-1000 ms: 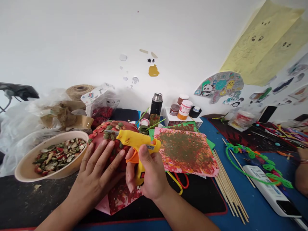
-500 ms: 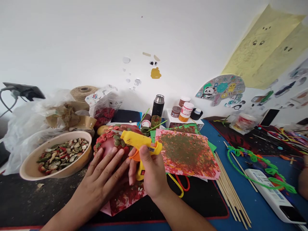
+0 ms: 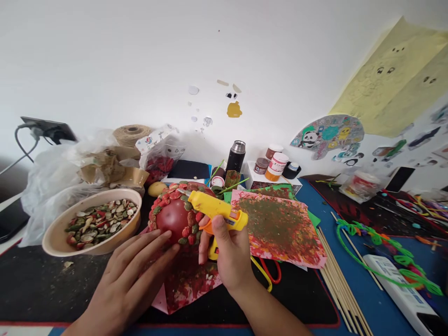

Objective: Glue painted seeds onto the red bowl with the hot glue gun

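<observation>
My right hand (image 3: 229, 254) grips a yellow glue gun (image 3: 217, 210) with an orange trigger, its nozzle pointing left onto a red ball (image 3: 173, 217) ringed with red and green seeds. My left hand (image 3: 135, 273) lies flat with its fingers spread, the fingertips touching the ball's lower front. The ball rests on a red-spattered paper sheet (image 3: 185, 284). A beige bowl (image 3: 58, 238) full of coloured seeds stands to the left of the ball.
A painted red-and-green sheet (image 3: 280, 228), scissors (image 3: 268, 275) and wooden skewers (image 3: 338, 280) lie to the right. A flask (image 3: 236, 156), paint jars (image 3: 276, 163), twine (image 3: 131, 133) and plastic bags (image 3: 52, 172) line the wall. A power strip (image 3: 399, 284) and green pipe cleaners (image 3: 378, 247) are at far right.
My left hand has slid back off the ball's top, leaving its red front uncovered. The view has shifted left, so things sit further right in frame. The glue gun stays at the ball.
</observation>
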Available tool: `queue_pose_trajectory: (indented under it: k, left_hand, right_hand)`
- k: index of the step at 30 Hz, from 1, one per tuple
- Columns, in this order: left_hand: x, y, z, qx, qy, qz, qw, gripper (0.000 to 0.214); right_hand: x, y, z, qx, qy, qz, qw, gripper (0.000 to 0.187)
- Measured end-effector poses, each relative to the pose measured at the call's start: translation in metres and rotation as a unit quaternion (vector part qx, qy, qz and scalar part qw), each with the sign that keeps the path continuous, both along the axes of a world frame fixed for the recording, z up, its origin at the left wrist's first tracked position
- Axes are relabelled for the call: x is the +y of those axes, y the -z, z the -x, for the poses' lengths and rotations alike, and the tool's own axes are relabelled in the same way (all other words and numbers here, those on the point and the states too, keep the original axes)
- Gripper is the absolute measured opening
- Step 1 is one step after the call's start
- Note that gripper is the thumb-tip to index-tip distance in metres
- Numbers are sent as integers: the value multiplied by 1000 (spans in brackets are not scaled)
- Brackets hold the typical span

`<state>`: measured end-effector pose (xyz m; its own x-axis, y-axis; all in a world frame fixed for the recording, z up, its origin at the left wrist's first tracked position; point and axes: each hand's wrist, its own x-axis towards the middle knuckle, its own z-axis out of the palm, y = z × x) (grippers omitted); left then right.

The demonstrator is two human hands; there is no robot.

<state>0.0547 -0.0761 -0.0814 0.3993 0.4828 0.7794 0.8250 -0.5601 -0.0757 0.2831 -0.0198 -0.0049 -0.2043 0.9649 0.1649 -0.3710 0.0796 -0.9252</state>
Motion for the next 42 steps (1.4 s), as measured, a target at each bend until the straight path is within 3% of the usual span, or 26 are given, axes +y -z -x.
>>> queue_pose_trajectory:
  k: [7,10,12,15,18,21,25,33,42]
  left_hand:
    - [0,-5,2,-20,6,2,1000,68]
    - [0,-23,24,-33,-10,-13,999,69]
    - [4,-42,48,-90,-71,-23,993,56]
    - [19,-70,93,-185,-220,82,954,24]
    - [42,-84,131,-191,-280,290,895,48]
    - [61,-82,148,-151,-268,354,883,47]
    - [74,-70,146,-93,-263,385,880,36]
    - [86,-59,131,6,-311,369,876,46]
    - [99,-55,129,52,-312,391,864,34]
  right_hand:
    - [-5,4,-1,-18,3,-65,998,59]
    - [-4,6,-3,-34,14,-92,995,53]
    - [-4,7,-4,-52,19,-118,991,49]
    - [-3,9,-6,-82,29,-169,982,43]
    - [-3,13,-8,-102,48,-209,971,40]
    - [-3,16,-10,-113,57,-230,965,34]
    - [-3,15,-11,-124,59,-247,959,33]
    - [-5,2,-11,-167,68,-280,943,46]
    - [-4,-2,-13,-178,86,-308,931,50]
